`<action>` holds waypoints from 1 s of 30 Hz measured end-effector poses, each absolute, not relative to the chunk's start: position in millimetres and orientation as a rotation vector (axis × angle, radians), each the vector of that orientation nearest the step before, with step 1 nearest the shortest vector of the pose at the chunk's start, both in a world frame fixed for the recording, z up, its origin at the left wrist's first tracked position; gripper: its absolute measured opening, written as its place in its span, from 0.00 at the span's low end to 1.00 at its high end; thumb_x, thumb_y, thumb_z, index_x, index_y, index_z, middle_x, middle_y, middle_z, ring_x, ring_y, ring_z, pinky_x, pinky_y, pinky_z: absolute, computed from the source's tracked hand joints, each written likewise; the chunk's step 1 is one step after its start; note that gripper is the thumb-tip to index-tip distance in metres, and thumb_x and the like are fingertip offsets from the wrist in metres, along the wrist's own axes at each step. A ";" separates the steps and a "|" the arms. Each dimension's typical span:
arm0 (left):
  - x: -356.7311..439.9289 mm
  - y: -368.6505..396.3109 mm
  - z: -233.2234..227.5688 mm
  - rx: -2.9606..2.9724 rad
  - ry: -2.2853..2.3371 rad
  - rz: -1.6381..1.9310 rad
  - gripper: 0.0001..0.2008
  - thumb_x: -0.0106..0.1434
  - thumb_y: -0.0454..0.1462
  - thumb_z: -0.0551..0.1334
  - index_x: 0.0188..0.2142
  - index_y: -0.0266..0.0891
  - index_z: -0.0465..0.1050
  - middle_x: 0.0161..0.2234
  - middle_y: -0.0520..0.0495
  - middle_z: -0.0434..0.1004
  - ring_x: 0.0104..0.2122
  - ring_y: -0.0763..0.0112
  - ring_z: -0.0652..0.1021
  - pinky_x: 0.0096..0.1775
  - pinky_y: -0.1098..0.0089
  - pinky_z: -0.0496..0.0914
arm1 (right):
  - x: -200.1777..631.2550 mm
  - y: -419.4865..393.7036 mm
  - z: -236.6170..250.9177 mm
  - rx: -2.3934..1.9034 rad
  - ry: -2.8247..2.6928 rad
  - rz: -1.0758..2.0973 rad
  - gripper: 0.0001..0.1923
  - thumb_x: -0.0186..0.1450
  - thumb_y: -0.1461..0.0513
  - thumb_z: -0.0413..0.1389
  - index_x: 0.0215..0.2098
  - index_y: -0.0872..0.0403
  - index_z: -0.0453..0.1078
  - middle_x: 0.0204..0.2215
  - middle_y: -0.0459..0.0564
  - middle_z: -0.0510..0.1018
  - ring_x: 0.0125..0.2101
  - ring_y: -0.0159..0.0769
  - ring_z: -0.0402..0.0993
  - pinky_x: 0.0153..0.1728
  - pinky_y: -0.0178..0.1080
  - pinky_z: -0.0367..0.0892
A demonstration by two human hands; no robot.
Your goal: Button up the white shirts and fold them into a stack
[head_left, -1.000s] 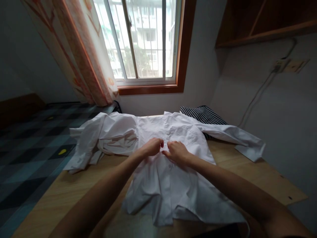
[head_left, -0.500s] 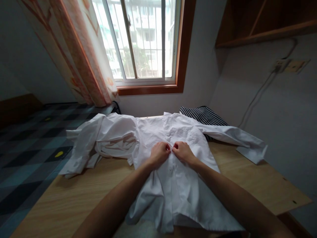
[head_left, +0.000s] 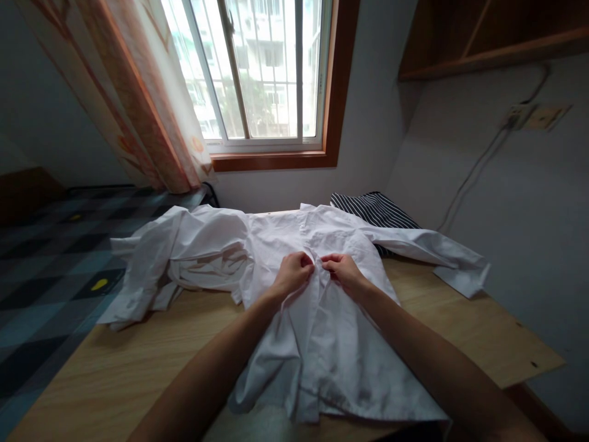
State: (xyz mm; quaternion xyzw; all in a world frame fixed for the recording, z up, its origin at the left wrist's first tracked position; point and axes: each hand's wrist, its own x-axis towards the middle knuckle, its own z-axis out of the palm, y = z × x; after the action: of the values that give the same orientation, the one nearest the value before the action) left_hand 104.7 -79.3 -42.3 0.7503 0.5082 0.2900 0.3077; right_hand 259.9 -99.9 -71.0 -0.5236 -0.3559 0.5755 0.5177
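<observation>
1. Left hand (head_left: 296, 272) was clenched, pinching the white shirt's (head_left: 322, 344) front edge at mid-chest.
2. Right hand (head_left: 340, 271) was likewise closed on the opposite edge, knuckles nearly touching the left.
3. Shirt lay spread on the wooden table (head_left: 460, 331), sleeves outstretched.
4. Striped garment (head_left: 375, 210) lay beyond.

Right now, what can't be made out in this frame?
- Head view: whatever the left hand and right hand pinch at the shirt front is covered by the fingers.
- Most of the striped cloth lies under the shirt's sleeve.
- The shirt's hem runs off the bottom edge.
- The wall socket is too small to read.
</observation>
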 end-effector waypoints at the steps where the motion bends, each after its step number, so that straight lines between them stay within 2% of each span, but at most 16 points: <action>1: 105.3 -78.7 -43.7 1.929 1.333 0.784 0.06 0.52 0.30 0.60 0.24 0.35 0.76 0.20 0.49 0.74 0.23 0.73 0.73 0.29 0.74 0.65 | 259.7 -100.1 -71.7 -1.253 -0.864 1.377 0.12 0.45 0.63 0.62 0.30 0.57 0.73 0.18 0.42 0.72 0.16 0.25 0.61 0.18 0.30 0.55; 4: 106.1 -76.3 -47.6 1.789 1.314 0.835 0.06 0.51 0.30 0.59 0.26 0.34 0.77 0.18 0.50 0.73 0.20 0.74 0.72 0.25 0.75 0.65 | 259.0 -99.0 -77.0 -1.209 -0.964 1.337 0.14 0.47 0.58 0.63 0.29 0.57 0.73 0.19 0.42 0.72 0.17 0.25 0.60 0.19 0.30 0.55; 9: 105.4 -74.2 -50.8 1.672 1.241 0.885 0.07 0.49 0.29 0.59 0.26 0.32 0.76 0.17 0.52 0.70 0.18 0.77 0.70 0.22 0.77 0.62 | 256.9 -93.2 -90.2 -1.172 -1.139 1.156 0.14 0.50 0.54 0.59 0.27 0.56 0.71 0.23 0.44 0.73 0.24 0.29 0.65 0.26 0.33 0.61; 13: 104.8 -76.4 -50.5 1.614 1.216 0.883 0.07 0.49 0.28 0.59 0.26 0.31 0.76 0.17 0.52 0.70 0.17 0.77 0.69 0.21 0.77 0.63 | 254.4 -93.7 -91.2 -1.215 -1.188 1.023 0.13 0.53 0.53 0.57 0.29 0.55 0.70 0.25 0.46 0.74 0.26 0.32 0.66 0.29 0.34 0.62; 18: 104.2 -76.7 -52.8 1.684 1.287 0.869 0.09 0.49 0.29 0.59 0.28 0.32 0.79 0.19 0.49 0.74 0.20 0.76 0.71 0.22 0.77 0.63 | 250.9 -102.4 -81.0 -1.277 -1.385 0.789 0.10 0.59 0.56 0.53 0.30 0.55 0.71 0.29 0.49 0.77 0.31 0.35 0.71 0.36 0.36 0.64; 21: 104.8 -74.3 -58.4 1.681 1.285 0.917 0.09 0.49 0.30 0.60 0.28 0.33 0.79 0.19 0.49 0.74 0.20 0.75 0.71 0.22 0.77 0.63 | 249.8 -105.2 -78.4 -1.359 -1.444 0.664 0.10 0.60 0.57 0.52 0.30 0.54 0.71 0.28 0.48 0.78 0.31 0.36 0.72 0.36 0.37 0.64; 30: 108.1 -70.3 -66.7 1.502 1.187 1.016 0.05 0.46 0.30 0.62 0.26 0.34 0.75 0.16 0.53 0.70 0.16 0.77 0.69 0.20 0.78 0.61 | 251.4 -97.8 -90.2 -1.251 -1.328 0.823 0.10 0.55 0.57 0.55 0.29 0.55 0.74 0.27 0.49 0.79 0.30 0.36 0.73 0.35 0.37 0.66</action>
State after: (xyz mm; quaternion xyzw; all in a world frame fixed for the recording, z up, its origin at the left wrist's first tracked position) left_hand 108.1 -70.3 -66.7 0.6124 0.4841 0.4143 0.4680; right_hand 251.4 -97.8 -90.2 -0.5260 -0.5587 0.3461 0.5398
